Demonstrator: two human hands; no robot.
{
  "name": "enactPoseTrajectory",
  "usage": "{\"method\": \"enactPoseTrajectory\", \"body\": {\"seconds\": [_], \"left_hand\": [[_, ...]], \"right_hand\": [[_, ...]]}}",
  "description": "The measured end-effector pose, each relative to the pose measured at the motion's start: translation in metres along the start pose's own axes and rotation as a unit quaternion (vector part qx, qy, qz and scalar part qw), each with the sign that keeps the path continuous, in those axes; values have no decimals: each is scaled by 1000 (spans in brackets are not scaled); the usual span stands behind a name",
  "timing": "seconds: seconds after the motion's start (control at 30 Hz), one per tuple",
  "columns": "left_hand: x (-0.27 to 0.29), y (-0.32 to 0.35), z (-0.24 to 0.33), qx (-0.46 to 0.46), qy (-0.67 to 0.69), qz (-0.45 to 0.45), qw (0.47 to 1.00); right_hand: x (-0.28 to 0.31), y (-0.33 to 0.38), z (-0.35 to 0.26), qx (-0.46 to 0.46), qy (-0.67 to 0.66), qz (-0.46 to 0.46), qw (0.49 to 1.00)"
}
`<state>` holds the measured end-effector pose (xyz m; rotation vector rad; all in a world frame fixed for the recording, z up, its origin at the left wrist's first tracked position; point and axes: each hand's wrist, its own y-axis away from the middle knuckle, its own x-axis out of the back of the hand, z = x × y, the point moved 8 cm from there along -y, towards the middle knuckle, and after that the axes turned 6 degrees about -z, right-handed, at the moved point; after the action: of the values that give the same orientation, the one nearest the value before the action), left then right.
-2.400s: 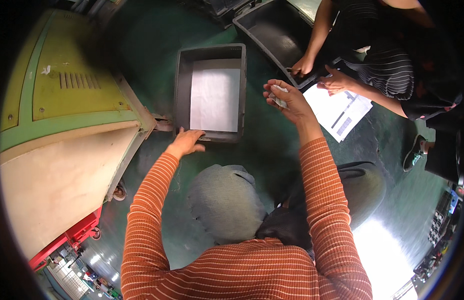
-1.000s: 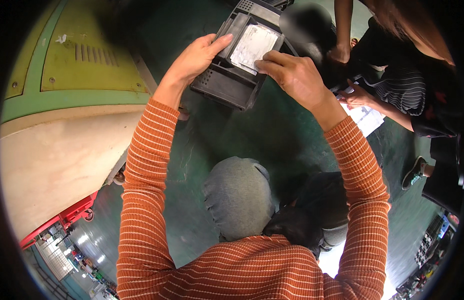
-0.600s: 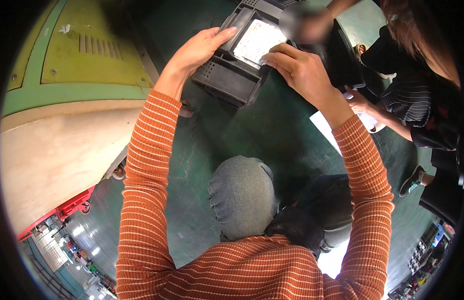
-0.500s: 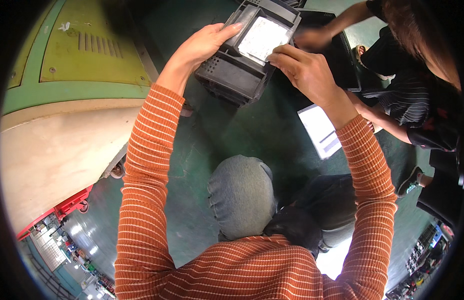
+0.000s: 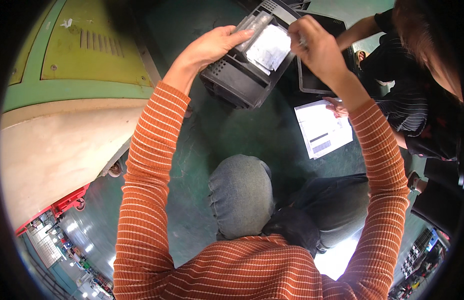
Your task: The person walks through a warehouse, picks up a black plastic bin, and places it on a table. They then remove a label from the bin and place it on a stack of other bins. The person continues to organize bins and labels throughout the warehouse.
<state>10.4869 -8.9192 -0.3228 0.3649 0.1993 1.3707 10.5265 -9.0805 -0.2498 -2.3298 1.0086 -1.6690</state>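
A black plastic tray-like part (image 5: 224,80), with a perforated corner and raised walls, sits on top of what looks like a stack at the upper middle. A white sheet (image 5: 270,47) lies in its recess, and a shiny greyish strip (image 5: 256,22) runs beside the sheet. My left hand (image 5: 212,47) grips the left side of the black part, thumb over the top edge. Just right of the white sheet, my right hand (image 5: 319,52) is raised with curled, closed fingers. Motion blurs its fingertips, so anything small in them cannot be made out.
At the right, a co-worker in dark clothing holds printed white papers (image 5: 319,132). A black shallow tray (image 5: 312,82) lies on the green floor behind my right hand. A yellow-green and cream machine (image 5: 97,55) stands at the left, a red wheeled base (image 5: 67,202) below it.
My right hand has come off the white sheet and moved up and right. The black part has shifted slightly right under my left hand. More of the co-worker's papers now shows.
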Motion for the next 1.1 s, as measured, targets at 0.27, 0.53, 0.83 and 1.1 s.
{"method": "enactPoseTrajectory", "body": {"seconds": [0.27, 0.53, 0.83, 1.1], "left_hand": [[0, 5, 1, 14, 16, 16, 1000], [7, -8, -1, 0, 39, 28, 999], [7, -24, 4, -48, -208, 106, 971], [-5, -3, -22, -69, -194, 143, 968]], "right_hand": [[-16, 19, -22, 20, -86, -70, 994], [-24, 18, -30, 54, 60, -84, 993], [-27, 18, -27, 64, 31, -86, 994], [-30, 11, 48, -29, -119, -72, 990]]}}
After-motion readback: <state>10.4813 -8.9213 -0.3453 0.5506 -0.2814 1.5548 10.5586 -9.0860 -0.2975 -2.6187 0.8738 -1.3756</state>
